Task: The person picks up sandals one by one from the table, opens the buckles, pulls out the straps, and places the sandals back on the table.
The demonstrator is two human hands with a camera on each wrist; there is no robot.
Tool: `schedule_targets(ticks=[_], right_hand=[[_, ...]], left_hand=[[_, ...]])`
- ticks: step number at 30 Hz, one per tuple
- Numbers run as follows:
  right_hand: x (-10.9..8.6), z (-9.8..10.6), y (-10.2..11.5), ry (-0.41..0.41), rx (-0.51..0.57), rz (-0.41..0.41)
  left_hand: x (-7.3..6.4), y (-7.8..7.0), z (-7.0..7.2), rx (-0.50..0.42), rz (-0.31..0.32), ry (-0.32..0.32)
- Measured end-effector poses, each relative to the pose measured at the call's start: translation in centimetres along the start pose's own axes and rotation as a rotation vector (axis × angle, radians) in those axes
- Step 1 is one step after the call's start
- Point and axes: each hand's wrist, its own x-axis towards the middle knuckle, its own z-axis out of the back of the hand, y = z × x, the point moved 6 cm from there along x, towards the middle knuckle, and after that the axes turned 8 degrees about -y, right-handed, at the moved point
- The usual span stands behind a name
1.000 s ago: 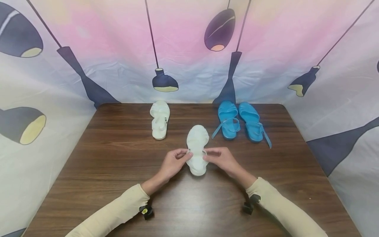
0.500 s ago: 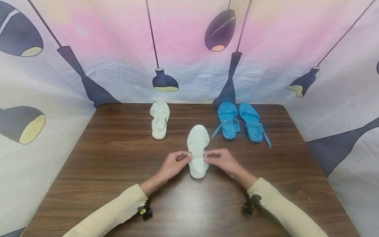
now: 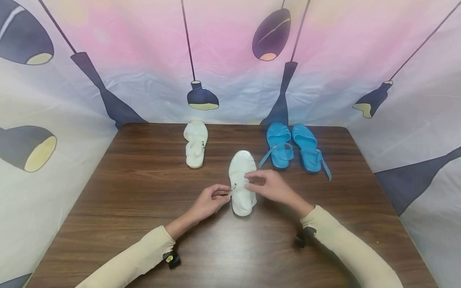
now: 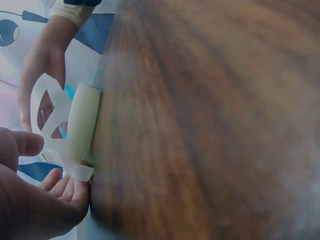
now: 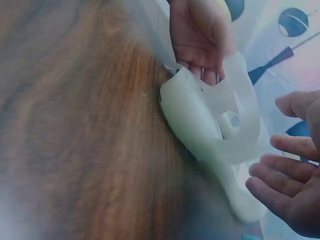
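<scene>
The left hand point(image 3: 208, 203) seems to pinch a strap point(image 4: 80, 171) of the white sandal point(image 3: 241, 166) to its right; the right hand point(image 3: 274, 187) hovers, fingers spread, blue sandals point(image 3: 279, 138) beyond.

No readable text or labels.
</scene>
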Motion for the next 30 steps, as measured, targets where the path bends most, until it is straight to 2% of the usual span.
schedule_targets(ticks=[6,13,21,26,30], right_hand=[[1.5,-1.3,1.3,0.04,-0.046,0.089],[2.3,-2.8,1.6,0.158,-0.089,0.088],[2.6,-3.2,1.6,0.274,-0.061,0.059],[2.9,-3.5,1.5,0.298,-0.073,0.071],[3.1,-3.6,1.1,0.282,-0.084,0.084]], left_hand=[[-0.1,0.2,0.3,0.01,-0.013,0.006],[-0.1,0.1,0.7,-0.002,-0.001,0.034],[0.4,-0.6,1.1,0.035,-0.079,0.037],[0.5,-0.9,1.0,0.071,-0.095,0.04],[0.7,-1.0,1.0,0.103,-0.105,0.046]])
